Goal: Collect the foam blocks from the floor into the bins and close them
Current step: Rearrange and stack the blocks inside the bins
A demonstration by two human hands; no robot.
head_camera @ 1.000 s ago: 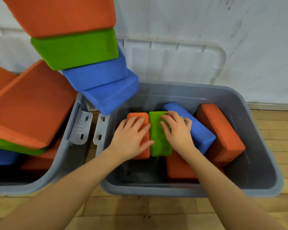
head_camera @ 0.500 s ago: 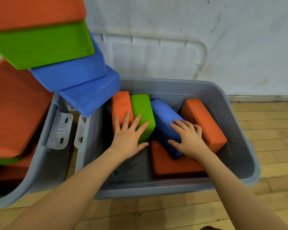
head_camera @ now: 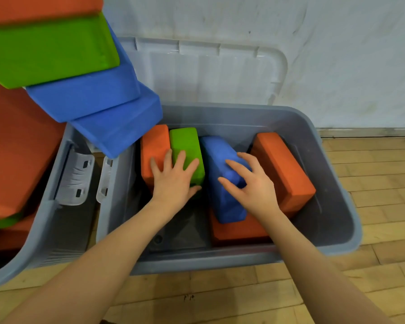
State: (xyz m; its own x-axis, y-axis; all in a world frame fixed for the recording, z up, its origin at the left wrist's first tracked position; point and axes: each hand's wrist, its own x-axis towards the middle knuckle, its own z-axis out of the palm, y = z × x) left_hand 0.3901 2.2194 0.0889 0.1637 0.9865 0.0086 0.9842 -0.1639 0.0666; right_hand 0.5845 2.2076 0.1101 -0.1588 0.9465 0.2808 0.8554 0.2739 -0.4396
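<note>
A grey bin point(head_camera: 346, 206) on the wood floor holds several foam blocks. An orange block point(head_camera: 153, 146) and a green block point(head_camera: 185, 141) stand side by side at its left. My left hand point(head_camera: 173, 178) lies flat across both with straight fingers. A blue block point(head_camera: 220, 183) leans on a low orange block point(head_camera: 234, 232). My right hand point(head_camera: 250, 183) grips the blue block, fingers curled over its top edge. Another orange block point(head_camera: 285, 171) leans at the right.
A second grey bin point(head_camera: 40, 230) at the left is overfull: orange, green and blue blocks point(head_camera: 91, 97) are piled high and overhang the right bin. A translucent lid point(head_camera: 208, 73) leans on the white wall behind. Bare wood floor point(head_camera: 372, 183) lies right and in front.
My right hand moved from the green block onto the blue block and now grips it. The orange and green blocks slid toward the bin's far left; my left hand stays on them.
</note>
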